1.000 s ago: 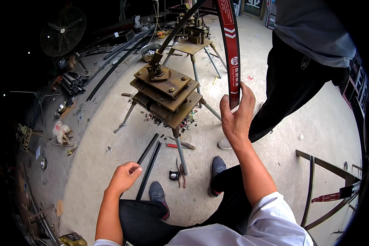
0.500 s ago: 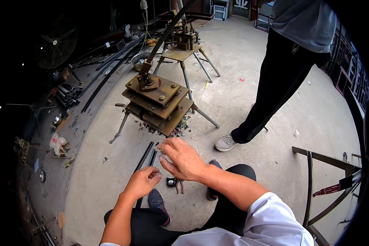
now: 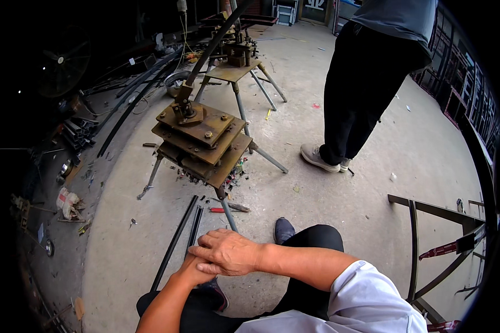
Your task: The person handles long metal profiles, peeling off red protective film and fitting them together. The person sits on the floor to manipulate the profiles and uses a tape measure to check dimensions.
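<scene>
I see right hand (image 3: 229,252) over left hand (image 3: 190,270), near side of press (image 3: 200,130) | both grips: I cannot tell | two black bars (image 3: 174,244) on floor (image 3: 122,250), press's near side | I judge: hands idle; done and remaining work unclear

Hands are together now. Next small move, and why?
Probably lift the right hand off the left hand: the right lies over the left, hiding much of it, and no held thing shows in either. Parting them would likely leave both freer to work near the dark bars on the floor.
</scene>
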Motion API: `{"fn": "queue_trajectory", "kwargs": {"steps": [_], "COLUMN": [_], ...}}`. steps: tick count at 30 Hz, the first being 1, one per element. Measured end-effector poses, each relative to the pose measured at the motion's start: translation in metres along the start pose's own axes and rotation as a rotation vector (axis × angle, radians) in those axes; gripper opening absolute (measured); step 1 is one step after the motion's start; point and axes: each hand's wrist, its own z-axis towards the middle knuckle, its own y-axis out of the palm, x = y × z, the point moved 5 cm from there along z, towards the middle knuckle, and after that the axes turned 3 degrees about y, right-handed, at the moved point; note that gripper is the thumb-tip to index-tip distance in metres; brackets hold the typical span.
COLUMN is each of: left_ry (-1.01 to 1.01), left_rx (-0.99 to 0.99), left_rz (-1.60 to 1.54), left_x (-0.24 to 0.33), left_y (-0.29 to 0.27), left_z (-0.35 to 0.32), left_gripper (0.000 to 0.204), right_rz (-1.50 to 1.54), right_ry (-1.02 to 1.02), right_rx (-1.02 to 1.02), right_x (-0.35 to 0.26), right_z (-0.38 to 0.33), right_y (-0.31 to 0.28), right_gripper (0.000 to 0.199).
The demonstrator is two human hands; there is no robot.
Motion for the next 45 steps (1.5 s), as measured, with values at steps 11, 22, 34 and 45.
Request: {"fn": "queue_trajectory", "kwargs": {"steps": [11, 22, 34, 45], "left_ry": [0.186, 0.200, 0.255, 0.184], "left_rx": [0.286, 0.277, 0.286, 0.431], "left_rz": [-0.095, -0.023, 0.035, -0.114], "left_x": [0.023, 0.023, 0.023, 0.037], "left_y": [-0.045, -0.037, -0.036, -0.080], "left_z": [-0.006, -0.011, 0.002, 0.008], "left_gripper": [0.021, 0.022, 0.023, 0.016], "right_rz": [0.053, 0.034, 0.007, -0.161], "right_ry": [0.025, 0.070, 0.097, 0.263], "right_rx": [0.003, -0.060, -0.067, -0.194], "right_x": [0.007, 0.010, 0.017, 0.046], "right_z": [0.008, -0.001, -0.013, -0.029], "right_y": [-0.014, 0.010, 0.004, -0.025], "right_gripper": [0.043, 0.041, 0.042, 0.032]}}
